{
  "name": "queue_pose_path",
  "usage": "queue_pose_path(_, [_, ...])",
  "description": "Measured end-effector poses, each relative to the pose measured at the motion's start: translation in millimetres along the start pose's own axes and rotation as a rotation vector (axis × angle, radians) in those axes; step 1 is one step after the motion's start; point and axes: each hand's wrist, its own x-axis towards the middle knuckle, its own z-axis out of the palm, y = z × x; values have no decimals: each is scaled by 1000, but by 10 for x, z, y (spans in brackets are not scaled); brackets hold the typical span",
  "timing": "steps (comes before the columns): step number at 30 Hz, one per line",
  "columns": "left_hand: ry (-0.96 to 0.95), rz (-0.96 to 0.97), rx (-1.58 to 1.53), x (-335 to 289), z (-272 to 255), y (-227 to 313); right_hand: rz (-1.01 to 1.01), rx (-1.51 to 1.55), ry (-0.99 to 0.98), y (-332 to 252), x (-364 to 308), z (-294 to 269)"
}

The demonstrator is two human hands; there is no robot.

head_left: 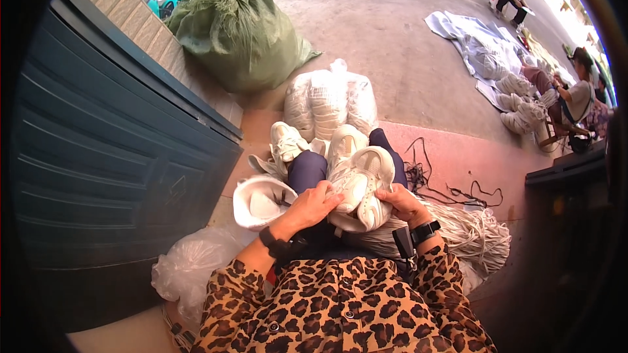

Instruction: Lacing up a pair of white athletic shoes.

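Note:
Over my lap I hold a white sneaker upper [355,191] with mesh panels and eyelets. My left hand [316,202] pinches its near left edge, with the fingertips partly hidden. My right hand [402,202] grips the right side, thumb on top. Just beyond lies another white shoe piece [347,142], partly covered by the held one. A further white sneaker [286,142] rests by my left knee. Beside my left forearm sits a white, hat-like rounded object [256,204]. A thick bundle of off-white laces [474,230] lies right of my right hand.
A clear bag of white goods [329,103] stands ahead, and a big green sack [239,36] behind it. Black cords [425,173] trail on the floor. A dark door [124,163] borders the left; plastic bags [196,265] lie near it. People [579,98] sit among white bundles at far right.

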Motion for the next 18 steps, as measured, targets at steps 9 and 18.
queue_pose_path(9, [153,214,113,-120,220,103,-494,-1064,701,1,-72,41])
queue_pose_path(18, [331,70,327,-45,261,127,-976,170,864,-978,-1427,-745])
